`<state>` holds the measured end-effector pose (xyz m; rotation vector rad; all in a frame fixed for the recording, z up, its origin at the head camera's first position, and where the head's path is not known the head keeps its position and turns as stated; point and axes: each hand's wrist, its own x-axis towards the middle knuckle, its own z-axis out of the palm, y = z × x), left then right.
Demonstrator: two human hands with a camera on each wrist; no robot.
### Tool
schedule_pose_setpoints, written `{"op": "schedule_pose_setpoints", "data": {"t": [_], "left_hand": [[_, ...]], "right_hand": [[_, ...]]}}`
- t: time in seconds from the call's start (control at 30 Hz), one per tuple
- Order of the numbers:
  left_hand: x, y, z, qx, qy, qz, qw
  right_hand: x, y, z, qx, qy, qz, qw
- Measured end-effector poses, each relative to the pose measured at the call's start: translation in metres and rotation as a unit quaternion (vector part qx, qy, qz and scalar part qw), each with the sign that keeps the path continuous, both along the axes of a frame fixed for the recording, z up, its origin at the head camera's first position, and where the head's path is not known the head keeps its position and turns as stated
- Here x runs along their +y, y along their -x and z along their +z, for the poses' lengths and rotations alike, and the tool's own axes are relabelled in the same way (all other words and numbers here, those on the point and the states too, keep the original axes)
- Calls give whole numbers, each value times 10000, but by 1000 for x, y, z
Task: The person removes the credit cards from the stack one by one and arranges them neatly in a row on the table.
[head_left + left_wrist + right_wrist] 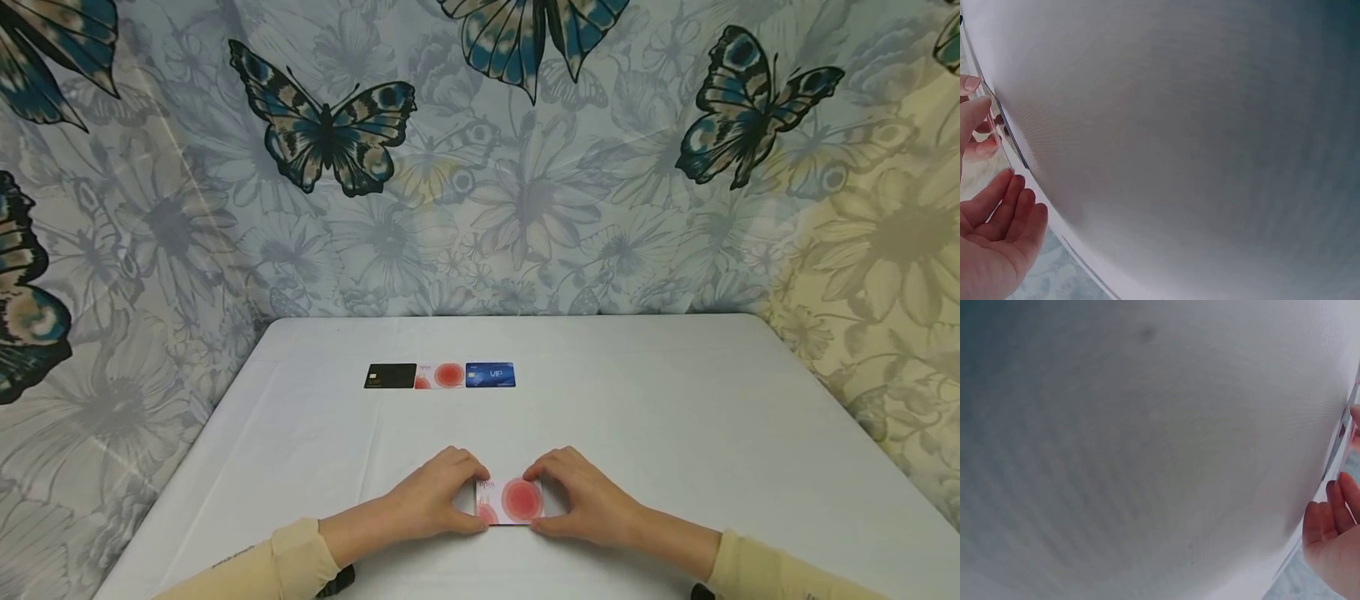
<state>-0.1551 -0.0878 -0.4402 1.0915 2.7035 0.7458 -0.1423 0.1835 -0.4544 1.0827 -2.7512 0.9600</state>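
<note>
A white card with red circles (508, 501) is between the two hands, near the front of the table. My left hand (437, 492) grips its left corners, the index finger at the far one and the thumb at the near one. My right hand (590, 497) pinches the right side the same way. In the left wrist view, the left hand (996, 240) shows at the left edge, and a dark flat edge (1014, 137) runs below the card. In the right wrist view, only part of the right hand (1335, 540) shows at the right edge.
Farther back on the white-covered table (637, 417), three cards lie in a row: a black card (390, 376), a white card with red circles (448, 376) and a blue VIP card (491, 375). Butterfly-patterned cloth (525, 200) hangs behind the table and on both sides.
</note>
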Motion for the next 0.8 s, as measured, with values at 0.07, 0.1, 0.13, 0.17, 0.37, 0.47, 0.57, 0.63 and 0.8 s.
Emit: {"op": "schedule_pose_setpoints", "data": {"t": [0.07, 0.1, 0.13, 0.17, 0.37, 0.47, 0.57, 0.63, 0.8], "left_hand": [[-1, 0, 0, 155, -66, -24, 9999], [-1, 0, 0, 263, -114, -45, 9996], [-1, 0, 0, 398, -165, -70, 9990], [-1, 1, 0, 535, -217, -89, 9983], [0, 1, 1, 997, -374, -36, 9943], [1, 1, 4, 999, -358, 15, 9944], [3, 2, 7, 1006, -300, 53, 9945], [3, 2, 8, 1034, -262, 57, 9943], [3, 4, 9, 1268, -255, 23, 9916]], "right_hand": [[0, 0, 0, 9, 38, -37, 10000], [0, 0, 1, 28, 48, -60, 10000], [-1, 0, 1, 58, 59, -76, 9999], [-1, 1, 1, 82, 61, -100, 9999], [-2, 2, 3, 304, 48, -272, 9992], [-2, 3, 3, 367, 39, -375, 9986], [-3, 4, 4, 380, 36, -457, 9982], [-3, 4, 5, 377, 10, -494, 9981], [-4, 4, 8, 415, -23, -565, 9975]]}}
